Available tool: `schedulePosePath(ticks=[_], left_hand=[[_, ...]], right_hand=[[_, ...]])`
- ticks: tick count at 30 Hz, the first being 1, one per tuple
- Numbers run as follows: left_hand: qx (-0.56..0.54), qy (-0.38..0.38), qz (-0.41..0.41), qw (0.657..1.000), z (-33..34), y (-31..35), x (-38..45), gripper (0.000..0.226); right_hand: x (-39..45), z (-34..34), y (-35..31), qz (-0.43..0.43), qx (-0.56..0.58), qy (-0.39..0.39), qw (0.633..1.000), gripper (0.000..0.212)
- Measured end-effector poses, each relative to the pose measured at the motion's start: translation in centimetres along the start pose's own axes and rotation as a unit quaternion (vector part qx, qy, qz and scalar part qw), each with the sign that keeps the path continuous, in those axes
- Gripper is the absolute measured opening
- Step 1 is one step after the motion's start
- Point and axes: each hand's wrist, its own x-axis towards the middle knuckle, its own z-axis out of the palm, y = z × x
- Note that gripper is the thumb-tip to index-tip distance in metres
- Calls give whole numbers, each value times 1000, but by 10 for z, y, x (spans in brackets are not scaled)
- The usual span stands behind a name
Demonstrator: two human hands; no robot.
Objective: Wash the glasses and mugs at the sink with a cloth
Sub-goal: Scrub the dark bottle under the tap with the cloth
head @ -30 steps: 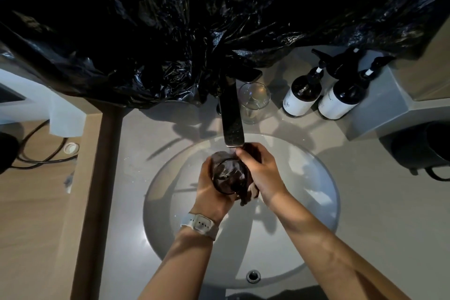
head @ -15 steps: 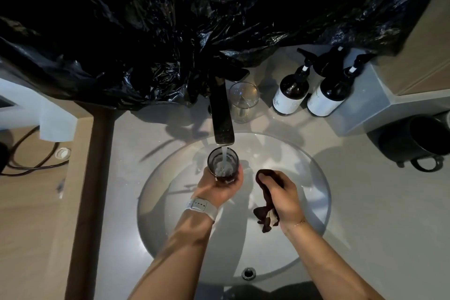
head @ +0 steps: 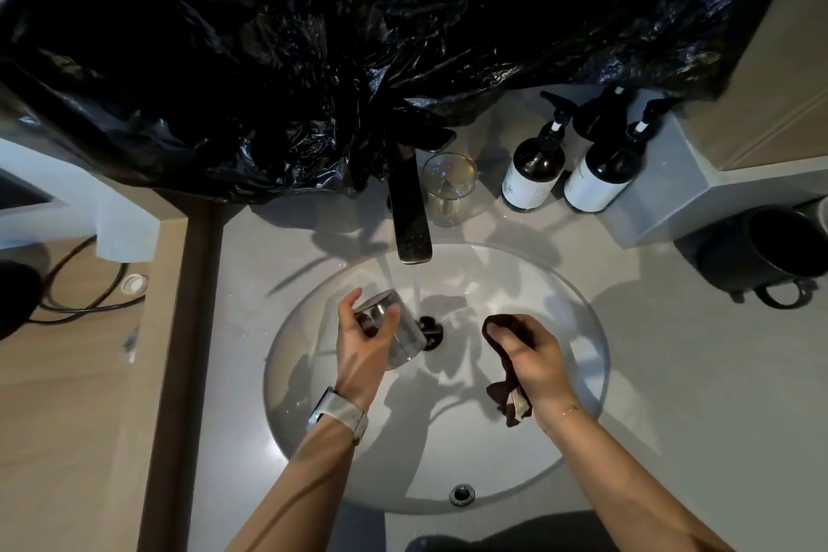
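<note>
Clear glass (head: 394, 334) was what we held in our left hand (head: 363, 341), fingers and thumb curled round its base end, the glass tilted over the sink (head: 578, 354) with its mouth pointing toward the drain (head: 431, 329), just left of the water running from the dark tap (head: 410, 215). Our right hand (head: 531, 361) was closed round a dark brown cloth (head: 506, 394), bunched in the fist with its loose end hanging below the palm, apart from the glass. On the tabletop (head: 694, 394) we saw a second clear glass (head: 449, 188) beside the tap, two dark pump bottles (head: 533, 173), and a dark mug (head: 770, 255) at the far right.
</note>
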Motion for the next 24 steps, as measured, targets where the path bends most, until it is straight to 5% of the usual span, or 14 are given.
schedulePosePath(ticks=[8, 12, 14, 17, 19, 24], left_hand=[[167, -36, 153, 973, -18, 3, -9, 87], [-58, -40, -40, 997, -7, 17, -10, 49], [-209, -59, -164, 962, 7, 24, -4, 27], [-367, -30, -318, 874, 25, 29, 15, 36], [-405, -41, -367, 837, 31, 33, 22, 43], [-383, -73, -406, 826, 36, 33, 27, 42]], right_hand=[[-12, -13, 12, 27, -11, -8, 1000, 6], [-16, -14, 7, 8, -38, -34, 999, 10], [-17, -9, 5, 3, -58, -70, 996, 13], [-14, 2, 4, -9, -95, -102, 990, 17], [-10, 9, 4, -32, -116, -99, 988, 19], [4, 22, -7, -67, -204, -108, 971, 28]])
